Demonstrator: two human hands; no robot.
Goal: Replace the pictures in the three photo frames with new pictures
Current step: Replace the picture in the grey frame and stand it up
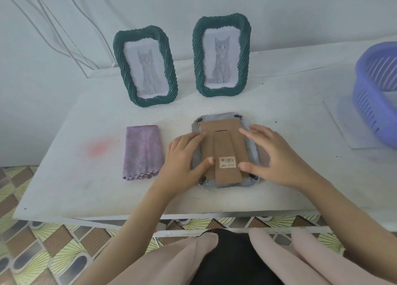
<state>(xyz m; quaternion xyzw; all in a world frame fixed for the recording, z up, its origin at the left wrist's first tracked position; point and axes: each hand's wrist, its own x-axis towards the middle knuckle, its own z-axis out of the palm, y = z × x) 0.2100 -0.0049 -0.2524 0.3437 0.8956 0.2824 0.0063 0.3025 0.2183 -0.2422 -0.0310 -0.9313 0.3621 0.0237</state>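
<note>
The left hand [184, 156] and right hand [277, 156] are laid flat, fingers straight, on the cardboard backing [221, 138] of the face-down frame [217, 115], which is set on the desk [64, 166] directly beneath them. The backing is judged light and bendable, the frame rigid and likely breakable. Hold is best taken at a backing edge once the corner tabs [236, 116] are turned.

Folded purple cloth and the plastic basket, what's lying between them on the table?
Head view: a face-down photo frame lies between the cloth and the basket, with the left hand and right hand resting on its cardboard back.
</note>
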